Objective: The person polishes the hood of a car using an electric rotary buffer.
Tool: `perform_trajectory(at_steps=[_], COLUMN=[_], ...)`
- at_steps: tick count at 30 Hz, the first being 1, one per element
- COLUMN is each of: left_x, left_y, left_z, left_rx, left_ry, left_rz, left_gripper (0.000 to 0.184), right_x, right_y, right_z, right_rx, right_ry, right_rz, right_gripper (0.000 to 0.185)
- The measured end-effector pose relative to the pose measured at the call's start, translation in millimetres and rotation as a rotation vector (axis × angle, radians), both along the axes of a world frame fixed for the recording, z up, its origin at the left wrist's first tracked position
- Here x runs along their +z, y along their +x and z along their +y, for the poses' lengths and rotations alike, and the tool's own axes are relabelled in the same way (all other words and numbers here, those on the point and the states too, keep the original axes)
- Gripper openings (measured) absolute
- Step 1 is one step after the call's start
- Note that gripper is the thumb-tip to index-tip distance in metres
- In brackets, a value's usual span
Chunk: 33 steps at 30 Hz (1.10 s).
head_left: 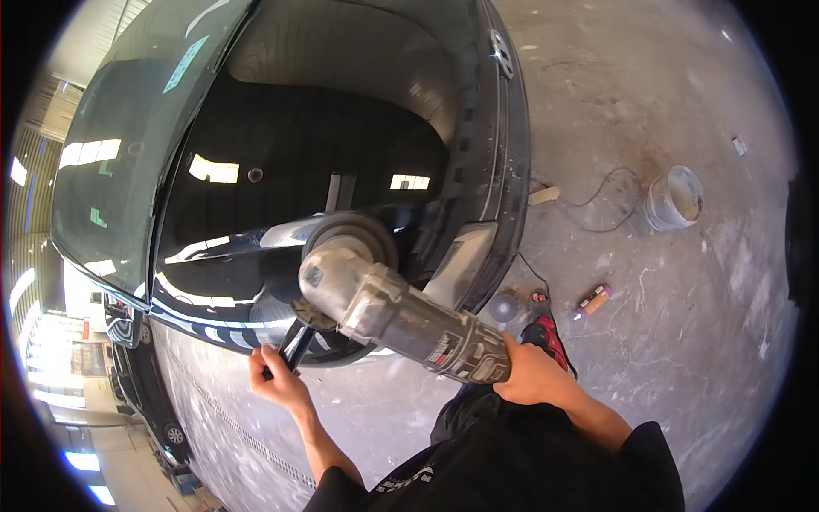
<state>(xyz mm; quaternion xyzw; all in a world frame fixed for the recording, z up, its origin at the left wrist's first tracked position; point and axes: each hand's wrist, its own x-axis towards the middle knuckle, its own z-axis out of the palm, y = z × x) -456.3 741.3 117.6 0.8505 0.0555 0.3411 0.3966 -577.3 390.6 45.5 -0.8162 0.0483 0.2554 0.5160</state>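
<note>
A worn grey rotary polisher point(397, 316) lies across the front corner of a glossy black car hood point(307, 145). Its round pad point(375, 235) is against the paint near the headlight point(461, 264). My right hand point(537, 375) wraps round the rear of the polisher's body. My left hand point(280, 381) is closed on the black side handle point(294, 346) that sticks out from the tool's head. The pad's underside is hidden by the polisher.
On the concrete floor point(648, 341) stand a whitish bucket point(674, 200) and a purple-and-orange bottle point(593, 300) lying on its side. A dark cord point(610, 183) trails near the bumper. Another dark car point(145, 384) is parked at the left.
</note>
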Motion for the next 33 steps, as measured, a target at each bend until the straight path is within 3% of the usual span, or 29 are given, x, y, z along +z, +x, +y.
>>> perform_trajectory(at_steps=[2, 4, 10, 11, 16, 18, 20, 22, 24, 26, 27, 33], left_x=[7, -2, -18, -22, -19, -20, -21, -22, -14, -7, -7, 19], left_y=[-13, -13, 7, 7, 22, 35, 48, 58, 66, 77, 83, 101], left_z=[-17, -17, -96, -108, -147, -142, -134, -122, -105, -81, -65, 29], left_rx=[0.031, 0.016, -0.228, -0.239, -0.365, -0.340, -0.376, -0.376, -0.330, -0.266, -0.222, 0.040], left_ry=[-0.059, -0.060, 0.115, 0.122, 0.178, 0.141, 0.092, 0.056, 0.044, 0.001, -0.028, -0.089], left_rz=[-0.009, 0.006, -0.090, -0.083, -0.189, -0.212, -0.254, -0.282, -0.288, -0.289, -0.294, -0.301], left_gripper=[0.038, 0.038, 0.032, 0.031, 0.024, 0.023, 0.024, 0.026, 0.027, 0.030, 0.030, 0.033], right_x=[-5, -18, -63, -79, -109, -102, -79, -70, -61, -30, -31, 39], right_y=[1, 2, -26, -26, -19, -8, 8, 12, 27, 48, 56, 120], right_z=[-9, -15, -58, -64, -84, -80, -77, -71, -66, -41, -37, 31], right_rx=[0.032, 0.033, -0.197, -0.267, -0.322, -0.389, -0.302, -0.405, -0.331, -0.332, -0.256, 0.032], right_ry=[0.030, 0.053, 0.117, 0.249, 0.229, 0.197, 0.185, 0.113, 0.115, 0.151, 0.088, -0.064], right_rz=[-0.026, -0.002, -0.103, -0.116, -0.037, -0.008, 0.074, -0.070, -0.070, -0.211, -0.210, -0.390], right_gripper=[0.045, 0.062, 0.064, 0.058, 0.050, 0.048, 0.047, 0.048, 0.047, 0.036, 0.045, 0.054])
